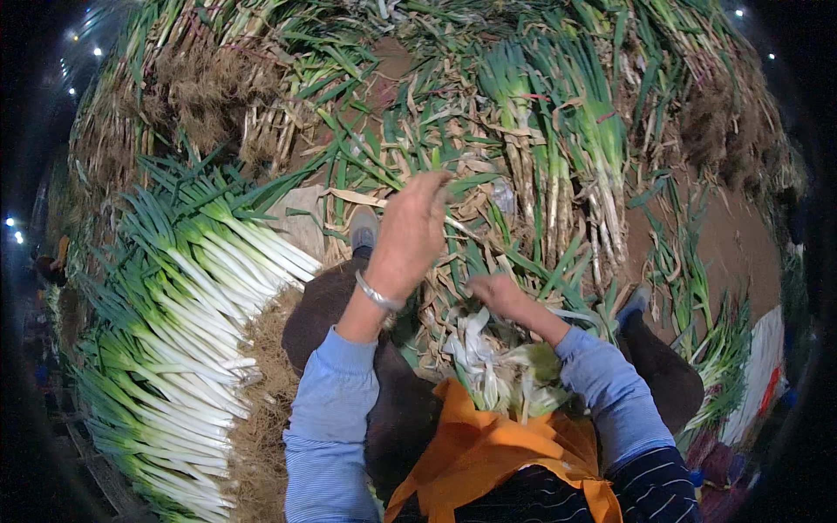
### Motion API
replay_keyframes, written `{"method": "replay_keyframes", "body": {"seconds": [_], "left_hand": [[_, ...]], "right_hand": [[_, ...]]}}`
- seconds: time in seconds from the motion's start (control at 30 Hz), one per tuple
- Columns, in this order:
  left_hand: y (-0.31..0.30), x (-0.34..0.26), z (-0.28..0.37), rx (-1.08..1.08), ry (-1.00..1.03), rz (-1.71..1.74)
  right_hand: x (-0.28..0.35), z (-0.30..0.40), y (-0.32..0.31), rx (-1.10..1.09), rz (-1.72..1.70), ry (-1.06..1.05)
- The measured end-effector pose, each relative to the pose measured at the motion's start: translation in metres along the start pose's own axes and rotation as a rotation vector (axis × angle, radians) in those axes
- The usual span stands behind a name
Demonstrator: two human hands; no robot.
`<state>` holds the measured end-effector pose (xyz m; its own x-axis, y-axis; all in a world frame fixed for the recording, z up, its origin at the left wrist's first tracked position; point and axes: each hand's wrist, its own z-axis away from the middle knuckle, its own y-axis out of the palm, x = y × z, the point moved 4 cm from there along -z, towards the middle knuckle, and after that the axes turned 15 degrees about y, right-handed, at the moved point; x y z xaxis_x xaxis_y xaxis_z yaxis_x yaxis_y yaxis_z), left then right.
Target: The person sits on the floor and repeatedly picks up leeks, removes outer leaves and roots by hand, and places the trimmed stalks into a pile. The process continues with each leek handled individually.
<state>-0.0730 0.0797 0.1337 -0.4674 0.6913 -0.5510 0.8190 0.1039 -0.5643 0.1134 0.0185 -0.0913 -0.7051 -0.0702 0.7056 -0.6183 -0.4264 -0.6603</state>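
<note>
My left hand (415, 225), with a metal bangle at its wrist, is closed around a thin green onion (461, 227). Green leaves stretch from it towards the upper left, and the pale stem end points to the lower right. Below and to the right, my right hand (500, 294) has its fingers curled; whether they hold anything is not visible. White peeled skins (480, 353) lie heaped just beneath it, by an orange cloth (484, 444) at my waist. On the left, a large pile of cleaned green onions (196, 327) lies with white stems and roots towards my leg.
Unpeeled green onion bundles (608, 170) with soiled stems lie ahead, some with red ties. Larger rooty heaps (209, 98) stand at the upper left and upper right. Dry leaves cover the ground between my shoes. A pale sheet (758, 379) lies at the far right.
</note>
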Motion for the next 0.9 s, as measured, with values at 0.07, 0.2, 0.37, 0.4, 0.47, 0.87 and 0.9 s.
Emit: {"method": "replay_keyframes", "body": {"seconds": [0.07, 0.2, 0.37, 0.4, 0.47, 0.87, 0.9], "left_hand": [[-0.012, 0.007, -0.003, -0.119, -0.214, 0.148], [-0.042, 0.021, -0.008, -0.518, -0.444, 0.405], [-0.045, 0.039, 0.005, -0.543, -0.557, 0.456], [-0.043, 0.039, 0.005, -0.537, -0.570, 0.472], [-0.038, 0.044, 0.006, -0.515, -0.558, 0.480], [0.003, 0.057, 0.028, -0.452, -0.684, 0.591], [0.006, 0.054, 0.027, -0.434, -0.681, 0.587]], "right_hand": [[-0.020, -0.038, -0.015, -0.220, -0.081, 0.172], [-0.088, -0.106, -0.006, -0.259, -0.069, 0.294], [-0.115, -0.142, 0.020, -0.260, 0.221, 0.329], [-0.118, -0.140, 0.025, -0.127, 0.230, 0.415], [-0.112, -0.140, 0.026, -0.037, 0.159, 0.307], [0.078, -0.002, -0.109, -0.388, -0.131, -0.116], [0.087, 0.013, -0.113, -0.437, -0.104, -0.157]]}}
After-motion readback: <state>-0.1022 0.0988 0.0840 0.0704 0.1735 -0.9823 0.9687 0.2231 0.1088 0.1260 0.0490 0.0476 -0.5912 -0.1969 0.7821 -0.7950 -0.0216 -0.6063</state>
